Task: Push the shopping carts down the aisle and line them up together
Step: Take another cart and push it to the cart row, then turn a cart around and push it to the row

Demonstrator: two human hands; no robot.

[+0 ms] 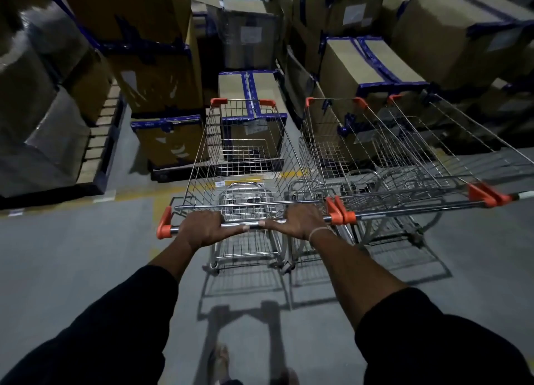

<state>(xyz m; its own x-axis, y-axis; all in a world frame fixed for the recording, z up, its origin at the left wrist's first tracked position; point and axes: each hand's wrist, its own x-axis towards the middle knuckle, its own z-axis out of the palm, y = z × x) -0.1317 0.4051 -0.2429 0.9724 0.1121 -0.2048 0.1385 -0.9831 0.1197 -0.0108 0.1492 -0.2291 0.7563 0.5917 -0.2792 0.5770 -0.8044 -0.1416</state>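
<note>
Left hand: our left hand (pixel 207 228) is wrapped over the handle bar (pixel 251 225) of the near cart (pixel 245 164), toward the bar's left end, thumb lying along the bar.
Right hand: our right hand (pixel 300 221) grips the same bar toward its right end, thumb pointing inward so the two thumbs nearly meet; a thin band sits on that wrist.
Where the cart is: the near cart stands on the grey floor (pixel 72 254) straight ahead of us, empty, its right handle cap touching or just beside the orange cap of the parked carts (pixel 404 159) to the right.
Heading and long axis: the basket's long axis runs away from us, nose toward the stacked taped boxes (pixel 251 115) and about parallel with the neighbours.
Step in hand: we judge this to be the final lining-up, with our cart brought alongside the row.
Next move: we think it calls for a small, even push from both hands until handles sit level, keeping the nose short of the boxes.
Risk: an uneven push could swing the basket into the neighbour's wire side.
</note>
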